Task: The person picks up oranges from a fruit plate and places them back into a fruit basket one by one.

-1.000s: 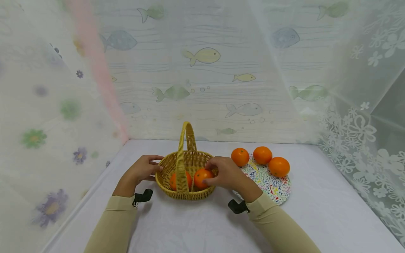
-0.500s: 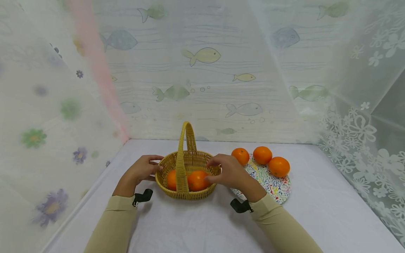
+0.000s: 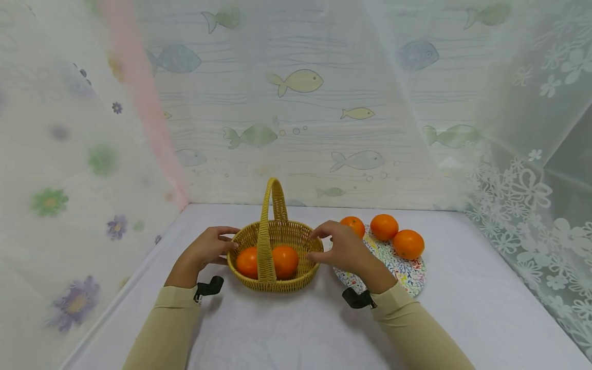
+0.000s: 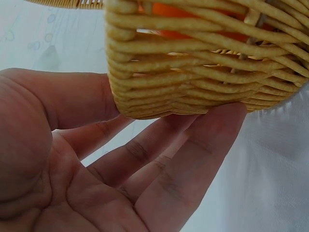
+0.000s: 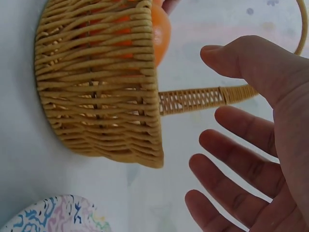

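Observation:
A yellow wicker basket (image 3: 296, 285) with a tall arched handle stands on the white cloth. Two oranges, a left one (image 3: 247, 262) and a right one (image 3: 284, 261), lie inside, either side of the handle's front post. My left hand (image 3: 206, 252) holds the basket's left end; the left wrist view shows the thumb at the rim and fingertips against the outer wall. My right hand (image 3: 347, 249) hovers at the right rim, thumb and fingers spread, holding nothing. In the right wrist view its fingers (image 5: 227, 186) are apart from the basket.
Right of the basket lies a round plate (image 3: 393, 267) with a colourful squiggle pattern. Three oranges sit at its back edge: one partly behind my right hand (image 3: 353, 224), a middle orange (image 3: 384, 227) and a right orange (image 3: 409, 244). Patterned curtains (image 3: 296, 103) surround the table.
My right hand has let go of an orange in the basket and drawn back rightward over the rim. That orange now lies further left. My left hand has stayed put.

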A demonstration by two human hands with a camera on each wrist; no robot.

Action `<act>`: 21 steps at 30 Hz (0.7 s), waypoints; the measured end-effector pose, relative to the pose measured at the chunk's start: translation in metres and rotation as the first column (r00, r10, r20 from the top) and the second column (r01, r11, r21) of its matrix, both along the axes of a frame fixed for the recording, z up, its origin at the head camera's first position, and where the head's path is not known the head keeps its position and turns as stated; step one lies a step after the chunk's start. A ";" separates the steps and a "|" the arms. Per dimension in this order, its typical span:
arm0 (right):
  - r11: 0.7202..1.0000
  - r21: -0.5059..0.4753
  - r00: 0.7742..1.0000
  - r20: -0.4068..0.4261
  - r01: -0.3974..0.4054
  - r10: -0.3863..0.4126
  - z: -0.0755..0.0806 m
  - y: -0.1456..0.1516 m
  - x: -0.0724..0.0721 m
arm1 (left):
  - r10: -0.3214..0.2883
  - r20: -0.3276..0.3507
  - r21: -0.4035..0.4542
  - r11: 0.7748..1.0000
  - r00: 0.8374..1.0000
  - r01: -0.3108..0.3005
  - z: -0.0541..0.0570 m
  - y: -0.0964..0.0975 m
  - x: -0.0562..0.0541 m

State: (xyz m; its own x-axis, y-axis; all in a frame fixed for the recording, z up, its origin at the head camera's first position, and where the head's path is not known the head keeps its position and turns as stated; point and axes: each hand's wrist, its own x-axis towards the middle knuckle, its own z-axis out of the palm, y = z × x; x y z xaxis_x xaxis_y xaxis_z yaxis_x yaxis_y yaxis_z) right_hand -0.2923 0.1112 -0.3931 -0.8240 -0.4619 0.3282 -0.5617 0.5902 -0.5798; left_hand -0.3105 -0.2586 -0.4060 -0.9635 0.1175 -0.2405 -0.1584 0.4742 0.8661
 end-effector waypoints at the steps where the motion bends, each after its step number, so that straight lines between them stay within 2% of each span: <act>1: 1.000 0.003 1.000 -0.002 0.010 -0.010 0.000 0.001 0.000 | 0.000 0.000 -0.002 1.000 1.000 0.000 0.001 0.000 0.000; 11: 0.993 -0.006 0.989 -0.089 0.119 -0.120 0.004 0.014 -0.004 | 0.002 0.003 -0.004 1.000 1.000 -0.002 0.002 0.001 0.002; 21: 0.980 -0.029 0.978 -0.053 0.198 -0.199 -0.002 0.020 -0.012 | 0.004 -0.008 -0.028 1.000 1.000 -0.004 0.003 0.002 0.003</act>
